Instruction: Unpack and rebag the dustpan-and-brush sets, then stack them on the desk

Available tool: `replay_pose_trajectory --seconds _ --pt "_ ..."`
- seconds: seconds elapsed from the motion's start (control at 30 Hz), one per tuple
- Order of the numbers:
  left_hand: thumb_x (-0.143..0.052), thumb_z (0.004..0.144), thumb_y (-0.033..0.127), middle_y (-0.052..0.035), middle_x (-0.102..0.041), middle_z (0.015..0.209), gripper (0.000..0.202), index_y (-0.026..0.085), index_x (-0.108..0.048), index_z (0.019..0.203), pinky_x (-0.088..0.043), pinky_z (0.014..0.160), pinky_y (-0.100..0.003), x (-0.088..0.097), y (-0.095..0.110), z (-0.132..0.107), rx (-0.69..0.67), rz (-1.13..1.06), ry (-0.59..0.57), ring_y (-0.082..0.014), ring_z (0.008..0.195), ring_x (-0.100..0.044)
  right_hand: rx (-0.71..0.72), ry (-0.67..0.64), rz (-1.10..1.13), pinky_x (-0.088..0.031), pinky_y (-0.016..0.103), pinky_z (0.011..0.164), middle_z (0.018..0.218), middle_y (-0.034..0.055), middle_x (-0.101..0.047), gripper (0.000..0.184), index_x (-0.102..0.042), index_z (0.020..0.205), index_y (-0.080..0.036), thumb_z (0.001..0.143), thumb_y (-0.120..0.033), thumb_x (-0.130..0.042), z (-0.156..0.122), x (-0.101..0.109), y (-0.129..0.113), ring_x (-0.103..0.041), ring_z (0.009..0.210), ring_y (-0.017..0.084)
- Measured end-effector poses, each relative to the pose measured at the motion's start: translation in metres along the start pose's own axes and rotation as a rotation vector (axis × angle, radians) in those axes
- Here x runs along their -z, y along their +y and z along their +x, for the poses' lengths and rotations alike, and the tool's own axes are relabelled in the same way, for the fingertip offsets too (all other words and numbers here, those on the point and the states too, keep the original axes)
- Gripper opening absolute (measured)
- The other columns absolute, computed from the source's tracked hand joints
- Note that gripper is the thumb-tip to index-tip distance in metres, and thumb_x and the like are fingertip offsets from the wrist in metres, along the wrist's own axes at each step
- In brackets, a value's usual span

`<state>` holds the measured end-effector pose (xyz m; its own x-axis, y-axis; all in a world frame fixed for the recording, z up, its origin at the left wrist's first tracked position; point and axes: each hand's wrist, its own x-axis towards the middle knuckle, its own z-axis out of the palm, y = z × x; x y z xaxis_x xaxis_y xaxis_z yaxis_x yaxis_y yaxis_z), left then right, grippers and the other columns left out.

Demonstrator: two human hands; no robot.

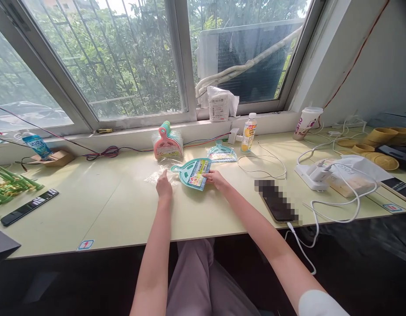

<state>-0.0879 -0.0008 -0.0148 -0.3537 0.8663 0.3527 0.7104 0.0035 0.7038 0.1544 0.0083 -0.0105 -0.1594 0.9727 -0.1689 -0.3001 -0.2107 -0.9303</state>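
A teal mini dustpan (186, 170) with a small brush and a printed label card in it is tilted above the table, its handle to the left. My right hand (216, 179) grips its right edge, fingers closed. Beside the handle, my left hand (164, 186) is closed on a crinkled clear plastic bag (153, 176) that spreads over the tabletop. Behind the bag stands a stack of wrapped dustpan sets (166, 145), pink in front and teal behind. Another teal dustpan set (221, 154) lies flat behind the one in my right hand.
A juice bottle (249, 134) and a patterned cup (308, 123) stand at the back. To the right are a phone (277, 202) on a cable and a white power strip (313, 177). A black phone-like slab (30, 206) and green plant pieces (12, 186) lie left.
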Motion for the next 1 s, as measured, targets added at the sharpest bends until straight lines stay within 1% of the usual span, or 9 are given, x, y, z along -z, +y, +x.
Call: replay_pose_trajectory --seconds 0.17,0.4,0.53,0.67,0.77,0.83,0.9,0.93,1.0 --pt "-0.033 0.073 -0.009 -0.0155 -0.061 0.113 0.075 0.019 -0.036 0.143 -0.050 0.086 -0.039 0.004 0.002 0.000 -0.030 0.267 0.091 -0.0276 0.108 -0.058 0.007 -0.047 -0.071 -0.058 0.032 0.075 0.091 0.0088 -0.073 0.018 -0.067 0.090 -0.013 0.073 -0.008 -0.066 -0.002 0.002 -0.006 -0.070 0.075 0.018" --pt "-0.032 0.075 -0.010 -0.0166 -0.048 0.135 0.079 0.022 -0.026 0.147 -0.049 0.092 -0.041 0.002 0.000 0.000 -0.053 0.251 0.152 -0.0277 0.122 -0.049 0.038 0.009 -0.052 -0.058 0.033 0.078 0.092 0.0083 -0.073 0.018 -0.068 0.088 -0.013 0.072 -0.008 -0.064 -0.003 0.000 -0.002 -0.070 0.081 0.020" --pt "-0.030 0.074 -0.010 -0.0142 -0.047 0.137 0.080 0.025 -0.029 0.146 -0.049 0.094 -0.043 -0.001 0.006 -0.005 -0.213 0.216 0.000 -0.0277 0.126 -0.045 0.085 0.027 -0.047 -0.058 0.034 0.077 0.094 0.0079 -0.073 0.018 -0.068 0.089 -0.015 0.072 -0.011 -0.066 -0.002 -0.005 0.006 -0.070 0.082 0.020" --pt "-0.031 0.077 -0.007 -0.0118 -0.045 0.139 0.076 0.029 -0.035 0.143 -0.050 0.091 -0.044 -0.007 0.017 -0.013 -0.424 0.183 -0.201 -0.0289 0.129 -0.042 0.111 -0.042 -0.045 -0.059 0.035 0.074 0.097 0.0084 -0.072 0.017 -0.068 0.089 -0.015 0.072 -0.013 -0.068 -0.002 -0.012 0.012 -0.070 0.081 0.021" --pt "-0.031 0.081 -0.002 -0.0096 -0.044 0.140 0.070 0.031 -0.035 0.143 -0.049 0.093 -0.045 -0.008 0.022 -0.016 -0.500 0.093 -0.246 -0.0276 0.130 -0.040 0.129 -0.030 -0.019 -0.059 0.035 0.074 0.096 0.0081 -0.072 0.016 -0.067 0.087 -0.015 0.072 -0.013 -0.068 -0.003 -0.016 0.013 -0.070 0.081 0.020" --pt "-0.032 0.086 0.004 -0.0081 -0.040 0.144 0.063 0.032 -0.034 0.143 -0.042 0.101 -0.047 -0.008 0.026 -0.018 -0.537 -0.012 -0.198 -0.0260 0.135 -0.034 0.145 0.006 0.008 -0.059 0.035 0.074 0.093 0.0072 -0.073 0.015 -0.067 0.086 -0.015 0.071 -0.012 -0.068 -0.002 -0.016 0.012 -0.069 0.081 0.020" --pt "-0.038 0.090 0.014 -0.0069 -0.030 0.150 0.056 0.030 -0.032 0.143 -0.028 0.111 -0.048 -0.008 0.030 -0.018 -0.547 -0.131 -0.073 -0.0247 0.141 -0.021 0.170 0.038 0.043 -0.060 0.036 0.075 0.092 0.0066 -0.072 0.014 -0.066 0.085 -0.015 0.072 -0.012 -0.068 -0.002 -0.016 0.011 -0.069 0.080 0.020" --pt "-0.044 0.090 0.020 -0.0068 -0.023 0.153 0.056 0.029 -0.030 0.144 -0.020 0.115 -0.048 -0.008 0.032 -0.019 -0.520 -0.191 0.014 -0.0247 0.143 -0.014 0.183 0.048 0.061 -0.060 0.037 0.076 0.092 0.0064 -0.072 0.014 -0.066 0.085 -0.015 0.072 -0.012 -0.067 -0.003 -0.015 0.011 -0.069 0.081 0.020" --pt "-0.057 0.085 0.035 -0.0081 -0.007 0.157 0.073 0.027 -0.019 0.147 -0.010 0.116 -0.048 -0.007 0.034 -0.017 -0.371 -0.327 0.180 -0.0261 0.145 0.000 0.206 0.048 0.096 -0.059 0.038 0.079 0.095 0.0064 -0.072 0.014 -0.065 0.086 -0.016 0.073 -0.012 -0.067 -0.003 -0.014 0.010 -0.069 0.083 0.020"
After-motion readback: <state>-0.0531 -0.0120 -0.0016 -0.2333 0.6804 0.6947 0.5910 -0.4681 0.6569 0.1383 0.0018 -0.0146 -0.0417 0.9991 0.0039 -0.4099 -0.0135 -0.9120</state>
